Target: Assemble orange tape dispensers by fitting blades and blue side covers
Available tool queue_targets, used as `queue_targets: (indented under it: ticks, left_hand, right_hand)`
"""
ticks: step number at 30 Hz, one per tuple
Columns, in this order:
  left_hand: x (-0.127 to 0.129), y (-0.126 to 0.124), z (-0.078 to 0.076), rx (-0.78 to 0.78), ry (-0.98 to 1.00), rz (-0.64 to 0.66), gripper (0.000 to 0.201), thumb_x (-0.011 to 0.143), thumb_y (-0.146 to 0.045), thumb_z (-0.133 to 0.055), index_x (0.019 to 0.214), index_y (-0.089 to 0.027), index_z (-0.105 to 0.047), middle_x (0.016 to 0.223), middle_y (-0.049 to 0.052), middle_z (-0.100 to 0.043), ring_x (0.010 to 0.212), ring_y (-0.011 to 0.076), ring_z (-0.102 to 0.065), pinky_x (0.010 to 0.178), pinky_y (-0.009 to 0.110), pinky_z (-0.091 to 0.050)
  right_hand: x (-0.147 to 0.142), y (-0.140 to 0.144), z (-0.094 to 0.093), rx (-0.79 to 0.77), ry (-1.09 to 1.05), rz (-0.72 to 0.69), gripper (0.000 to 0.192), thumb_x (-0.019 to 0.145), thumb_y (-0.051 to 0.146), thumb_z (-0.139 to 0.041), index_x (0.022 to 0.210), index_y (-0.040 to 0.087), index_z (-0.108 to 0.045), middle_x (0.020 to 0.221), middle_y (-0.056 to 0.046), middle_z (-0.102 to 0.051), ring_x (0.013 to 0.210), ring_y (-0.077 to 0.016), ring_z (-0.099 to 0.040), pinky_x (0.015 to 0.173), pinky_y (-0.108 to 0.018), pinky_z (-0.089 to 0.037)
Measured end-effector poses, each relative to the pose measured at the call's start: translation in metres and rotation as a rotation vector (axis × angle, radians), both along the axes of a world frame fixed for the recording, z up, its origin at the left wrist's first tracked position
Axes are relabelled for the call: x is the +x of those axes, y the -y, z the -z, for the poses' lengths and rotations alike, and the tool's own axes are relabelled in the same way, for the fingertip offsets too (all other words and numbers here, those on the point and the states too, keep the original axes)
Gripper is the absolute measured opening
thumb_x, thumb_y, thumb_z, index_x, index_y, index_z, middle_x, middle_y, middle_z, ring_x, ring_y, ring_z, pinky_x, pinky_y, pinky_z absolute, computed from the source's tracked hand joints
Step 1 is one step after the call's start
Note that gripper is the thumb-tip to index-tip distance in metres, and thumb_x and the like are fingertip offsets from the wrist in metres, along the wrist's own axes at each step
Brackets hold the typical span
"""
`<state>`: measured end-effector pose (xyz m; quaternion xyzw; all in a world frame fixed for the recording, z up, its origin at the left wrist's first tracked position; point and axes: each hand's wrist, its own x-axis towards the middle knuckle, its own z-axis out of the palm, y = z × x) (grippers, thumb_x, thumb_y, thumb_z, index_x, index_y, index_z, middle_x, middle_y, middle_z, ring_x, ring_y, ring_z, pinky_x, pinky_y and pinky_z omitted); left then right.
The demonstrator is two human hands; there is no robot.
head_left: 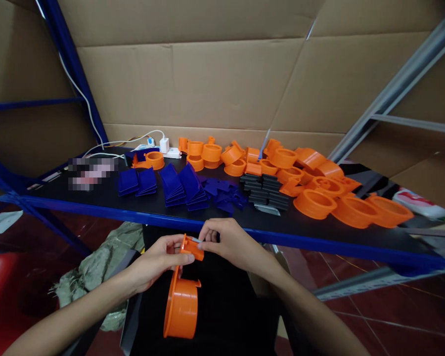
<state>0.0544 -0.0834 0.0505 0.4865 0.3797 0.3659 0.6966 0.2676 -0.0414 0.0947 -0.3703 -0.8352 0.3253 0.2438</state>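
My left hand is closed around the upper end of an orange plastic part, in front of the shelf edge. Its wide round ring hangs below my fingers, and a small box-like section sits at the top. With thumb and fingers pinched, my right hand holds a small thin grey piece against that box-like section. How far the grey piece sits inside the section cannot be made out, since my fingertips cover its end.
Stacked blue plates, blue star-like pieces and black strips lie on the black shelf. Many orange ring parts are piled to the right. A white power strip with cables stands behind; a blue shelf rail runs along the front.
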Motion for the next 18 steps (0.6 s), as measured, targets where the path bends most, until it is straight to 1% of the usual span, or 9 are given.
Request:
queue_targets:
  ticks: [3, 7, 9, 12, 14, 16, 18]
  left_hand:
    - [0.001, 0.001, 0.000, 0.008, -0.005, 0.036, 0.038, 0.072, -0.026, -0.084, 0.107, -0.016, -0.074, 0.089, 0.005, -0.068, 0.074, 0.0135, -0.057, 0.062, 0.021, -0.048]
    - [0.001, 0.004, -0.006, 0.004, 0.018, 0.107, 0.034, 0.074, -0.024, -0.083, 0.105, -0.015, -0.073, 0.094, 0.006, -0.069, 0.073, 0.0128, -0.057, 0.060, 0.021, -0.049]
    - [0.001, 0.006, -0.008, -0.004, 0.040, 0.139, 0.030, 0.074, -0.023, -0.082, 0.102, -0.015, -0.073, 0.091, 0.005, -0.068, 0.069, 0.0111, -0.056, 0.058, 0.020, -0.049]
    - [0.001, 0.009, -0.010, -0.043, 0.087, 0.150, 0.027, 0.075, -0.022, -0.081, 0.100, -0.016, -0.072, 0.082, 0.001, -0.064, 0.058, 0.0080, -0.053, 0.054, 0.020, -0.049]
    - [0.002, 0.010, -0.011, -0.079, 0.116, 0.142, 0.026, 0.076, -0.021, -0.080, 0.101, -0.017, -0.072, 0.077, 0.000, -0.063, 0.053, 0.0072, -0.053, 0.053, 0.020, -0.050]
    - [0.002, 0.010, -0.011, -0.113, 0.138, 0.127, 0.029, 0.078, -0.020, -0.079, 0.106, -0.017, -0.072, 0.076, 0.000, -0.062, 0.052, 0.0071, -0.053, 0.052, 0.020, -0.050]
    - [0.001, 0.010, -0.011, -0.138, 0.157, 0.105, 0.035, 0.078, -0.019, -0.078, 0.113, -0.017, -0.071, 0.081, 0.002, -0.064, 0.053, 0.0070, -0.055, 0.053, 0.020, -0.050]
  right_hand:
    - [-0.004, 0.003, 0.000, -0.026, 0.025, -0.003, 0.011, 0.082, 0.016, -0.074, 0.075, 0.016, -0.065, 0.070, 0.002, -0.061, 0.062, -0.0093, -0.054, 0.059, -0.021, -0.041]
    - [-0.006, 0.015, -0.006, 0.050, 0.134, 0.022, 0.015, 0.085, 0.027, -0.073, 0.077, 0.018, -0.065, 0.071, 0.003, -0.061, 0.060, -0.0088, -0.050, 0.054, -0.021, -0.033]
    - [-0.005, 0.021, -0.010, 0.089, 0.180, 0.026, 0.020, 0.087, 0.035, -0.072, 0.079, 0.018, -0.065, 0.072, 0.003, -0.061, 0.061, -0.0089, -0.050, 0.054, -0.022, -0.031]
    - [-0.004, 0.027, -0.014, 0.157, 0.186, 0.044, 0.020, 0.089, 0.040, -0.069, 0.085, 0.020, -0.066, 0.079, 0.002, -0.063, 0.066, -0.0097, -0.053, 0.059, -0.023, -0.035]
    - [-0.001, 0.026, -0.016, 0.201, 0.169, 0.065, 0.021, 0.090, 0.042, -0.068, 0.094, 0.022, -0.067, 0.085, 0.001, -0.065, 0.071, -0.0108, -0.056, 0.063, -0.023, -0.039]
    - [0.008, 0.021, -0.021, 0.236, 0.150, 0.094, 0.024, 0.092, 0.044, -0.065, 0.104, 0.024, -0.067, 0.090, 0.001, -0.067, 0.074, -0.0118, -0.059, 0.067, -0.024, -0.043]
    - [0.025, 0.010, -0.027, 0.295, 0.150, 0.161, 0.025, 0.094, 0.045, -0.061, 0.109, 0.025, -0.067, 0.094, 0.000, -0.069, 0.076, -0.0131, -0.061, 0.071, -0.026, -0.045]
